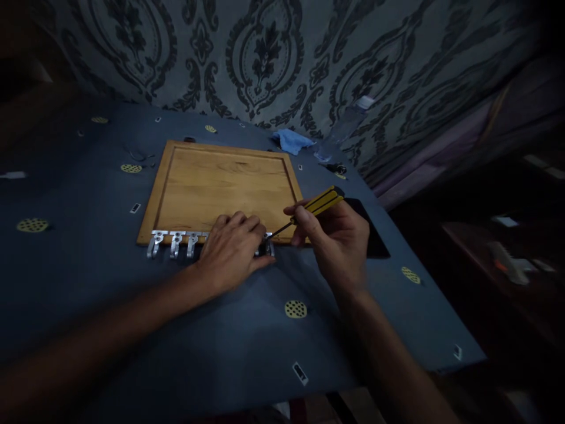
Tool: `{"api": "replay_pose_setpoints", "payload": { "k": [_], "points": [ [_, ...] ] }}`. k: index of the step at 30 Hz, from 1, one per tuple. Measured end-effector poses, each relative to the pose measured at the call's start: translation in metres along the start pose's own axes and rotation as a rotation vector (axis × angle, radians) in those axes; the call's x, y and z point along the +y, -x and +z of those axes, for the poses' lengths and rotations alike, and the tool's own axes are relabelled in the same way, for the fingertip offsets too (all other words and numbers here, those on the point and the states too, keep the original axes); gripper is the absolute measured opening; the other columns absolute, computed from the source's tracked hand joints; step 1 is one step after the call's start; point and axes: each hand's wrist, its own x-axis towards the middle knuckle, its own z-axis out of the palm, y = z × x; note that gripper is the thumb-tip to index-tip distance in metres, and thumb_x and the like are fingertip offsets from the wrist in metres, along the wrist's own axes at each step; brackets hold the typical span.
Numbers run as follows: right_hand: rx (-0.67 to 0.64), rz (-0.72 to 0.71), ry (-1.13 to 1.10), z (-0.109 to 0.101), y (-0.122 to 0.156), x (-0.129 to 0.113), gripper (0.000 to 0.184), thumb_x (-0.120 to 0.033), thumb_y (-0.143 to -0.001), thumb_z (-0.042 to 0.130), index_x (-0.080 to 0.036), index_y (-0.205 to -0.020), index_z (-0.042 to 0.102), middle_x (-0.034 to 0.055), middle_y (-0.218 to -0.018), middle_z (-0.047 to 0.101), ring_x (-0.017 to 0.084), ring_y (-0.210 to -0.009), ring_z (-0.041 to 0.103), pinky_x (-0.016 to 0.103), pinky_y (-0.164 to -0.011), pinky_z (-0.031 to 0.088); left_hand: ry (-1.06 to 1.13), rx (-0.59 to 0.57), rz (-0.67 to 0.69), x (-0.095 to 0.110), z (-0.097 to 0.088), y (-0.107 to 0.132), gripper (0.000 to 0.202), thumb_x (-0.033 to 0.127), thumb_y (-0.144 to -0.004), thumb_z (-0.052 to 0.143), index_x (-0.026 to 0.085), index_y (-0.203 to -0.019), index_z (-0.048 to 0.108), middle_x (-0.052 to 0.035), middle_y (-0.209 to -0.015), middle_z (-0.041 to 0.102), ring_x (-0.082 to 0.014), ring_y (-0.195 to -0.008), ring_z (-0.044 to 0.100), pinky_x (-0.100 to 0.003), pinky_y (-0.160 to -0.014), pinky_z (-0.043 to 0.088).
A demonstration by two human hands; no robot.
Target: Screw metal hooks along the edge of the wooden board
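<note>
A framed wooden board (225, 182) lies on the table with a metal hook rail (176, 235) along its near edge. Over the rail's right part rests my left hand (233, 244), fingers curled on the board side and thumb stretched along the near side, closed about the rail. It hides several of the hooks. My right hand (339, 241) grips a yellow and black screwdriver (322, 203) by its handle. The screwdriver slants down to the left, its tip at the rail's right end beside my left fingers. Whether the tip sits in a screw is too small to tell.
A blue cloth (292, 141) and a tilted clear bottle (342, 129) are at the back right, with a small dark object (333, 168) near them. A black flat item (368, 229) lies partly behind my right hand. Patterned fabric (265, 59) rises behind the blue-covered table (88, 282).
</note>
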Motion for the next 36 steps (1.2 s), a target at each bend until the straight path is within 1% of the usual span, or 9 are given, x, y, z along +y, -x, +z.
{"api": "replay_pose_setpoints", "payload": {
  "k": [4, 6, 9, 11, 15, 18, 25, 30, 36],
  "points": [
    [-0.049, 0.001, -0.005, -0.0003, 0.0035, 0.0031, 0.033, -0.050, -0.083, 0.080, -0.021, -0.096, 0.070, -0.0021, -0.072, 0.070, 0.011, -0.052, 0.064, 0.026, -0.051, 0.059, 0.004, 0.003, -0.003, 0.0000, 0.0003, -0.0003, 0.036, 0.048, -0.093, 0.070, 0.016, -0.108, 0.067, -0.0083, -0.110, 0.068, -0.0292, -0.110, 0.058, -0.043, -0.092, 0.046],
    [-0.030, -0.022, 0.002, 0.0000, 0.0055, 0.0038, 0.032, -0.049, -0.085, 0.078, -0.021, -0.098, 0.070, -0.0019, -0.073, 0.070, 0.011, -0.052, 0.064, 0.027, -0.053, 0.060, -0.003, 0.004, 0.001, 0.0000, 0.0004, -0.0004, 0.037, 0.049, -0.092, 0.070, 0.016, -0.109, 0.067, -0.0085, -0.110, 0.068, -0.0296, -0.110, 0.058, -0.043, -0.091, 0.046],
    [0.038, -0.072, 0.005, 0.0004, 0.0071, 0.0031, 0.028, -0.047, -0.086, 0.077, -0.022, -0.095, 0.069, -0.0017, -0.077, 0.072, 0.011, -0.052, 0.064, 0.027, -0.051, 0.059, -0.017, -0.016, 0.002, -0.0001, 0.0000, -0.0006, 0.038, 0.049, -0.091, 0.071, 0.016, -0.109, 0.067, -0.0084, -0.111, 0.068, -0.0302, -0.110, 0.058, -0.044, -0.091, 0.046],
    [0.061, -0.094, -0.001, 0.0002, 0.0069, 0.0026, 0.026, -0.046, -0.086, 0.078, -0.022, -0.093, 0.068, -0.0016, -0.079, 0.072, 0.010, -0.051, 0.064, 0.025, -0.049, 0.058, -0.017, -0.033, 0.000, -0.0003, -0.0005, -0.0008, 0.038, 0.049, -0.091, 0.072, 0.016, -0.109, 0.067, -0.0081, -0.111, 0.068, -0.0305, -0.111, 0.058, -0.044, -0.092, 0.046],
    [0.050, -0.088, 0.004, -0.0008, 0.0060, 0.0044, 0.024, -0.043, -0.088, 0.077, -0.022, -0.093, 0.068, -0.0013, -0.081, 0.074, 0.010, -0.051, 0.064, 0.024, -0.049, 0.057, -0.008, -0.036, -0.003, -0.0005, -0.0013, -0.0013, 0.039, 0.049, -0.091, 0.071, 0.015, -0.110, 0.067, -0.0079, -0.111, 0.068, -0.0307, -0.111, 0.059, -0.044, -0.093, 0.046],
    [0.041, -0.061, 0.008, -0.0005, 0.0063, 0.0066, 0.026, -0.045, -0.087, 0.077, -0.021, -0.093, 0.068, -0.0015, -0.080, 0.073, 0.009, -0.051, 0.064, 0.025, -0.050, 0.057, -0.007, -0.037, 0.001, -0.0003, -0.0015, -0.0015, 0.039, 0.050, -0.092, 0.070, 0.015, -0.110, 0.067, -0.0078, -0.111, 0.068, -0.0305, -0.111, 0.059, -0.044, -0.093, 0.046],
    [0.014, -0.050, -0.001, 0.0022, 0.0068, 0.0063, 0.030, -0.048, -0.086, 0.078, -0.020, -0.092, 0.067, -0.0035, -0.071, 0.068, 0.009, -0.050, 0.063, 0.023, -0.050, 0.057, -0.010, -0.047, -0.008, 0.0004, -0.0018, -0.0011, 0.039, 0.049, -0.092, 0.071, 0.016, -0.111, 0.067, -0.0078, -0.113, 0.068, -0.0308, -0.113, 0.059, -0.045, -0.094, 0.046],
    [0.026, -0.042, 0.043, 0.0022, 0.0066, 0.0077, 0.035, -0.053, -0.084, 0.077, -0.020, -0.091, 0.068, -0.0021, -0.073, 0.069, 0.010, -0.050, 0.063, 0.025, -0.050, 0.058, -0.009, -0.050, -0.006, 0.0000, -0.0024, -0.0019, 0.038, 0.049, -0.093, 0.070, 0.015, -0.111, 0.067, -0.0081, -0.113, 0.068, -0.0310, -0.114, 0.059, -0.045, -0.095, 0.046],
    [0.048, -0.059, 0.021, 0.0014, 0.0071, 0.0068, 0.031, -0.050, -0.085, 0.078, -0.021, -0.091, 0.068, -0.0035, -0.075, 0.070, 0.009, -0.050, 0.063, 0.024, -0.050, 0.057, -0.006, -0.052, -0.006, 0.0001, -0.0021, -0.0019, 0.039, 0.050, -0.093, 0.070, 0.016, -0.111, 0.067, -0.0080, -0.113, 0.068, -0.0304, -0.112, 0.058, -0.044, -0.094, 0.045]
  ]
}}
